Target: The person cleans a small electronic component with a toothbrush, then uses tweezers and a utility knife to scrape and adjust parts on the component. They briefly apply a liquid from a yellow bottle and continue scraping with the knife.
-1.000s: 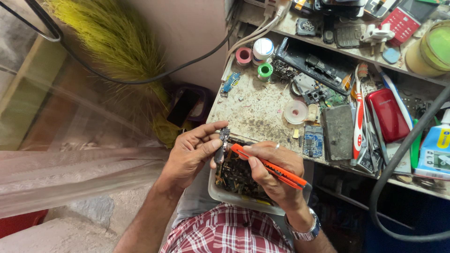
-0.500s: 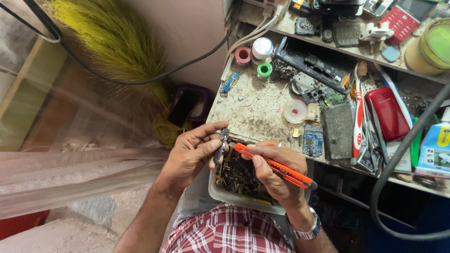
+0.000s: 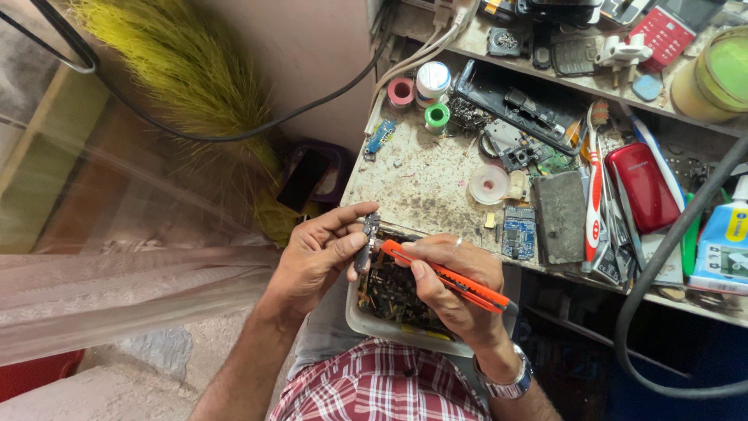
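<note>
Circuit strip: a small, narrow circuit-board piece [image 3: 369, 238] is pinched in the left hand [image 3: 315, 261], over the near edge of the workbench [image 3: 425, 183] and just above the plastic tub [image 3: 405, 331] on the lap.
Strip axis: long axis runs roughly up and down in the head view, upper end toward the bench, lower end toward the tub; which face shows I cannot tell.
Left fingers: thumb and forefinger closed narrow on the strip's left side, the other fingers curled behind it.
Orange tool: a slim orange-handled tool [image 3: 452, 279], a knife or scraper as far as the view allows, lies in the right hand [image 3: 456, 288].
Tool axis: slants from lower right, above the wristwatch [image 3: 502, 382], up-left to its tip, which meets the strip about mid-length.
Right fingers: wrapped round the handle, thumb along its underside, forefinger near the tip.
Key relation: the strip lies just left of the right fingertips, touching the tool tip; the tool crosses the strip's axis at a slant.
Nearer hand: the left holds the strip; the right reaches it only through the tool.
Tub: holds a heap of small dark parts, directly beneath both hands.
</note>
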